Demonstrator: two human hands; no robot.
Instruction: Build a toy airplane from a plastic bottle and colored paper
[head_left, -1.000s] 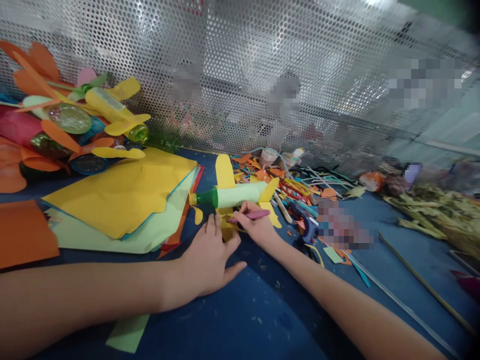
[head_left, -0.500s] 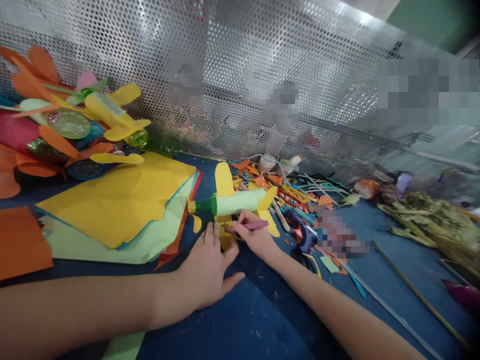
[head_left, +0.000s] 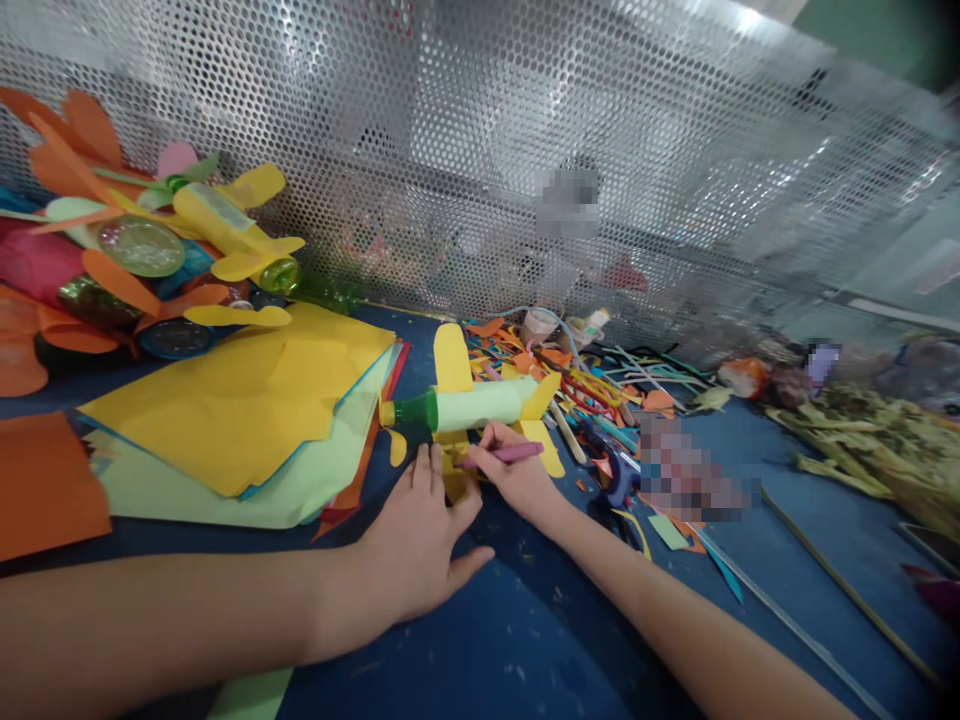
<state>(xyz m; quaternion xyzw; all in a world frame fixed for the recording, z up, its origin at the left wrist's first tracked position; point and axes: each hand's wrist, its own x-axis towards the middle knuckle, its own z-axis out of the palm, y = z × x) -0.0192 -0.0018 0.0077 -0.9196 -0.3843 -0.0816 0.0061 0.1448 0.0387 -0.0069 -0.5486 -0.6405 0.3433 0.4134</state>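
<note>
A small bottle plane [head_left: 480,405] lies on the blue table, its green neck to the left, its body wrapped in pale green paper, with yellow wings and tail pieces. My right hand [head_left: 514,475] pinches a purple marker [head_left: 510,454], its tip over the near yellow wing [head_left: 456,484]. Spread with its palm down, my left hand [head_left: 420,540] rests its fingertips at that wing's left edge. A loose rounded yellow paper piece [head_left: 398,447] lies below the bottle neck.
Stacked coloured paper [head_left: 240,400] lies left, finished bottle planes [head_left: 225,220] behind it. Paper scraps, scissors [head_left: 621,478] and a stick [head_left: 840,580] are on the right. A perforated metal screen [head_left: 465,130] stands behind.
The view has shifted slightly, so things on the table appear a little further right. Both hands keep nearly the same pose at the near wing.
</note>
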